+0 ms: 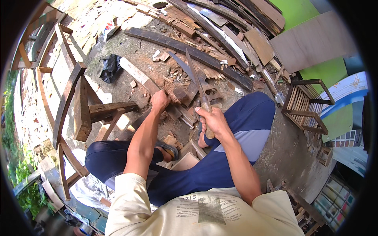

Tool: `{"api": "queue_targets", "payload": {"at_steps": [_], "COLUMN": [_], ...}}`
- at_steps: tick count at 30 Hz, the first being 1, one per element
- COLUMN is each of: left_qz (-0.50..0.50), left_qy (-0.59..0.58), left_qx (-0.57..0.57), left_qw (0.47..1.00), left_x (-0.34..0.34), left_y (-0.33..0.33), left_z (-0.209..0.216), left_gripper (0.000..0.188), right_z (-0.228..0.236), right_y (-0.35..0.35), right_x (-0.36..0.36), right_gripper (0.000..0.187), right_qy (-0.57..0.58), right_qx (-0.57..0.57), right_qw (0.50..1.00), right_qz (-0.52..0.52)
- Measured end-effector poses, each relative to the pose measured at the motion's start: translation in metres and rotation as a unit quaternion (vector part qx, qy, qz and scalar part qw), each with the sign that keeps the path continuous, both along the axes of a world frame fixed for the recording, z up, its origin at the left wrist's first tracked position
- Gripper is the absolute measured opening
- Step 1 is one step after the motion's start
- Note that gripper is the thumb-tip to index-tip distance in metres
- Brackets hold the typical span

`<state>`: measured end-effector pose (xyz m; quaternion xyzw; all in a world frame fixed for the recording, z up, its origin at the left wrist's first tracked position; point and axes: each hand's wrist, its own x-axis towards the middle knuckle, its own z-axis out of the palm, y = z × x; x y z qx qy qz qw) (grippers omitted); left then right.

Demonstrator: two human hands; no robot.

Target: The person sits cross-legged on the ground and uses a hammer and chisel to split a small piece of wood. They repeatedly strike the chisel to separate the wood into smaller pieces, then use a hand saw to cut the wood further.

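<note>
My left hand (159,101) is closed around a wooden beam (147,83), which slants from the upper left toward the ground between my feet. The beam's far end is pale and its nearer part brown. In my right hand (214,121) is a wooden-handled tool (193,72) with a long, narrow metal blade tapering to a point. Its tip points up and away from me; whether it is a file or a knife I cannot tell. Behind that blade, a handsaw (182,64) lies among wood blocks (180,94) and chips.
Curved wooden frames (69,98) stand at my left, close to my knee. A long dark plank (165,42) lies across the ground ahead, before a pile of scrap boards (236,35). A black plastic bag (110,68) is beyond the beam. At right stands a slatted wooden rack (305,104).
</note>
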<state>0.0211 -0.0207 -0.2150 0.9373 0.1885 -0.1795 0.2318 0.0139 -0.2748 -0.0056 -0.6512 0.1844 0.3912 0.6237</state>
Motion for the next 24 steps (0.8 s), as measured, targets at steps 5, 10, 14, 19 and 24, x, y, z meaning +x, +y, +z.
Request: {"api": "queue_targets", "payload": {"at_steps": [5,10,14,19,24], "left_qz": [-0.037,0.242,0.07,0.016,-0.029], "left_qy": [0.022,-0.057,-0.044,-0.02,-0.01], "left_qx": [0.009,-0.027,-0.057,-0.074,0.002], "left_qw": [0.999,0.968,0.995,0.997,1.0], "left_x": [0.019,0.01,-0.01,-0.01,-0.005], "left_y": [0.025,0.021,0.014,0.005,0.0], "left_z": [-0.011,-0.019,-0.013,-0.001,0.005], "left_gripper": [0.036,0.051,0.056,0.034,0.028], "right_z": [-0.014,-0.025,-0.029,-0.028,-0.032], "right_y": [-0.003,-0.007,-0.007,-0.003,-0.002], "right_x": [0.003,0.005,0.006,0.006,0.005], "right_gripper": [0.029,0.027,0.026,0.028,0.029], "right_qy": [-0.01,-0.01,-0.01,-0.009,-0.011], "right_qx": [-0.029,-0.048,-0.026,-0.023,-0.047], "right_qw": [1.0,0.999,0.999,1.0,0.999], "right_qz": [0.009,-0.003,-0.017,-0.004,0.017]}}
